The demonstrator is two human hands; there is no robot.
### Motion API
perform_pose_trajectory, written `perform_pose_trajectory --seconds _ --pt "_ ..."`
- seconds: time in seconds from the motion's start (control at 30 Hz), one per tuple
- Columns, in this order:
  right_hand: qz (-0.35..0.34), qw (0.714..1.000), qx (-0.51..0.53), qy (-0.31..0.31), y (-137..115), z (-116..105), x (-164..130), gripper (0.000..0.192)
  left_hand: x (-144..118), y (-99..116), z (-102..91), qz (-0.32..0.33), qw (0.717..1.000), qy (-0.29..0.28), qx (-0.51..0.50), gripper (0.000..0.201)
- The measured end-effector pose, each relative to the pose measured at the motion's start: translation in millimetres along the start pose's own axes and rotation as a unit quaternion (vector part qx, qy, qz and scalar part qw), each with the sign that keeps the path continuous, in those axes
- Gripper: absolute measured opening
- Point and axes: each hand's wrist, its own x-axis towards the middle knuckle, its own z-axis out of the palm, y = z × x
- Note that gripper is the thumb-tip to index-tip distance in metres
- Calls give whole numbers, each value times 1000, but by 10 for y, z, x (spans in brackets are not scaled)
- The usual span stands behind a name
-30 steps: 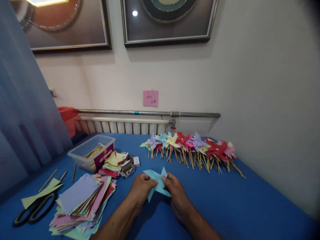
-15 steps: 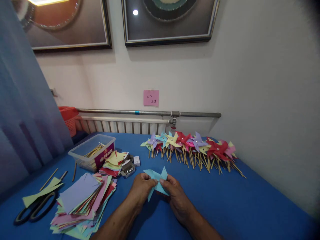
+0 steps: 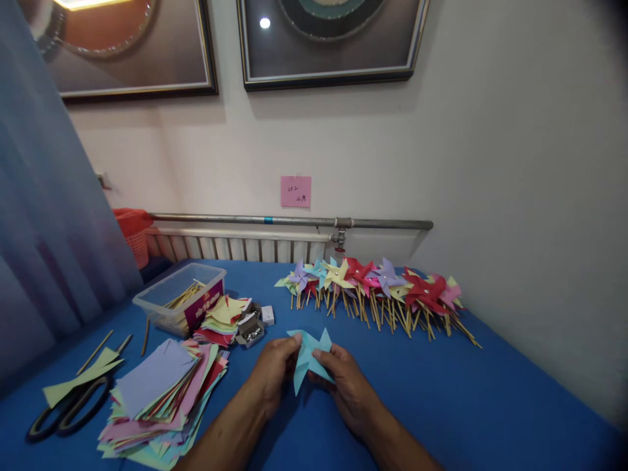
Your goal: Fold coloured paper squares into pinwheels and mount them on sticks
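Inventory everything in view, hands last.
Framed pictures: two, dark, wall
Note: one, pink, wall
Pipe: one, grey, wall
Radiator: one, white, wall
Curtain: one, blue, left
Basket: one, red, left
Table: one, blue, foreground
Tub: one, clear, left
Sticks: many, tan, left
Paper stacks: two, multicoloured, left
Boxes: several, grey/white, left
Scissors: one, black, left
Paper strip: one, green, over scissors
Pinwheels: many, multicoloured, right
Folded paper: one, turquoise, centre
Left hand: one, holding it
Right hand: one, holding it

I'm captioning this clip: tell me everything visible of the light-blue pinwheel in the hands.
The light-blue pinwheel looks like folded paper, with pointed blades, one tip up and one down. The left hand and right hand hold it over the blue table, left thumb at its upper left, right thumb near its middle. Fingers hide some edges; no stick shows on it.
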Motion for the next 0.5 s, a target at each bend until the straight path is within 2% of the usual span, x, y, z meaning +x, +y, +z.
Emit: perform_pose_trajectory --seconds 0.13,0.37,0.5 --pt "6 1000 11 10 -11 -6 -2 28 -6 -1 -3 4 1000 11 6 44" --pt "-8 1000 -22 3 -10 10 -24 30 -19 5 22 1 999 30 35 26" --pt "-20 999 -42 1 38 0 8 34 -21 32 59 5 999 20 25 22"
